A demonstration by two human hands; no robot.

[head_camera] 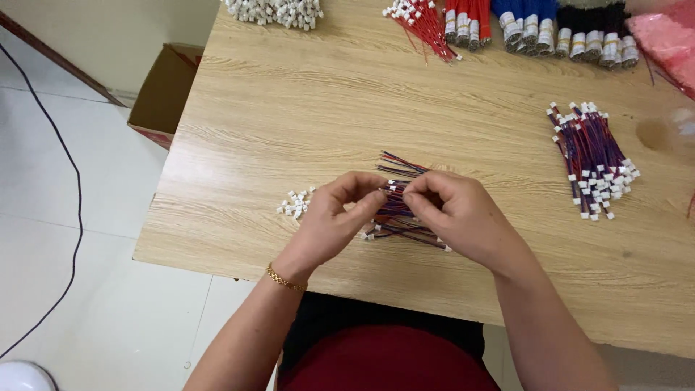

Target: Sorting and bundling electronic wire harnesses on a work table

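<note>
Head view: red and blue wires (397,217) are pinched by the left hand (329,221) and right hand (456,213), and a small white plug (295,203) seems to be needed next.

Can't see what my left hand (334,217) and right hand (455,211) pinch, fingertips cover it; top wire bundles (557,29) cut off by edge, pink bag (662,36) blurred.
</note>
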